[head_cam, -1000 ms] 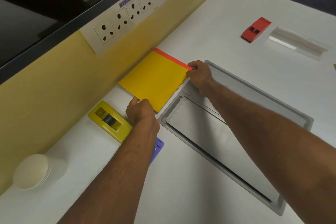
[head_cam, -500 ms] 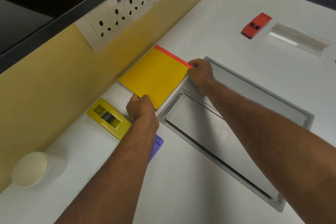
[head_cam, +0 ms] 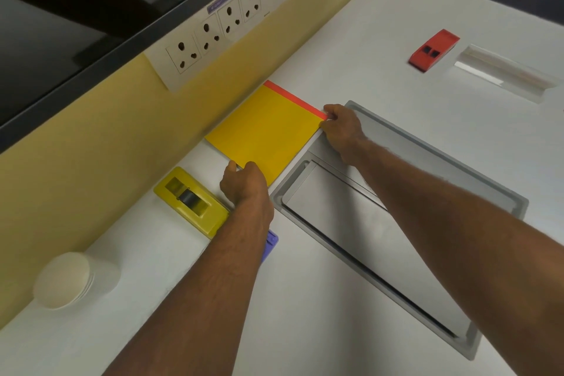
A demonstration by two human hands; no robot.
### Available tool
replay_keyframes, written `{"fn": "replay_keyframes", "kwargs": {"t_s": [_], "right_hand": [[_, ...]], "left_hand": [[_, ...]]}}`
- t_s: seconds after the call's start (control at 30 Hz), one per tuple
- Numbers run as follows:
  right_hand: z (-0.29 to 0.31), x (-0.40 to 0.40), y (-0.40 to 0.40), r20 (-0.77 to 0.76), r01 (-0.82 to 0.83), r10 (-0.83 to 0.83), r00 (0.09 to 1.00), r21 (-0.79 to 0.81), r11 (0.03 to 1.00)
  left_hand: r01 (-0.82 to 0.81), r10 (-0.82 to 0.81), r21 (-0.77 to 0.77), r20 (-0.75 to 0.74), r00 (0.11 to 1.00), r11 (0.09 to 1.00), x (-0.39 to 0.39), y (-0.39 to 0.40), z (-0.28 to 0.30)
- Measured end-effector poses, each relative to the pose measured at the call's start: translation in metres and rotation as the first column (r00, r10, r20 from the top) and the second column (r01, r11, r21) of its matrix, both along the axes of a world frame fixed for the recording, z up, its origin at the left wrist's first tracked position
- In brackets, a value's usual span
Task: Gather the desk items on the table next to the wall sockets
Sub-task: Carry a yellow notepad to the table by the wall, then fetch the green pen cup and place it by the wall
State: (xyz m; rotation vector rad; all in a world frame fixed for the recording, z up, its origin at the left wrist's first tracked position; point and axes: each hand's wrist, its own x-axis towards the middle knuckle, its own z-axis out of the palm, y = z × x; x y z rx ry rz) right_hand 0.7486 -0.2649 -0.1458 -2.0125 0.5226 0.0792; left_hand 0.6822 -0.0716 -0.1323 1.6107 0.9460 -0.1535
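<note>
Both hands, left hand (head_cam: 244, 181) and right hand (head_cam: 343, 125), apparently pinch the yellow pad (head_cam: 264, 131) corners.

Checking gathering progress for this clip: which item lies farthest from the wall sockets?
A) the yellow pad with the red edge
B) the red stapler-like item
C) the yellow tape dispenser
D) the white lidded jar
B: the red item lies out on the far right of the table, apart from the things along the wall below the wall sockets.
</note>
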Motion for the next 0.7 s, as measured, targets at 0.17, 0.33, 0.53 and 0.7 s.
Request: {"fn": "replay_keyframes", "kwargs": {"t_s": [0.17,0.33,0.53,0.7], "right_hand": [[0.018,-0.044,-0.010,0.076,-0.057,0.058,0.995,-0.019,0.998],[0.039,-0.142,-0.015,0.178,-0.054,0.095,0.979,-0.226,0.973],[0.077,-0.279,-0.031,0.131,-0.042,0.097,0.987,-0.373,0.927],[0.111,-0.401,-0.042,0.069,0.004,0.028,0.997,-0.420,0.908]], "left_hand": [[-0.001,-0.001,-0.024,-0.052,0.999,1.000,-0.007,-0.008,0.019],[0.216,-0.230,0.162,0.073,0.970,0.963,-0.054,-0.034,0.050],[0.502,-0.577,0.350,0.154,0.802,0.791,-0.152,-0.053,0.078],[0.673,-0.780,0.459,0.073,0.622,0.580,-0.245,-0.047,0.102]]}}
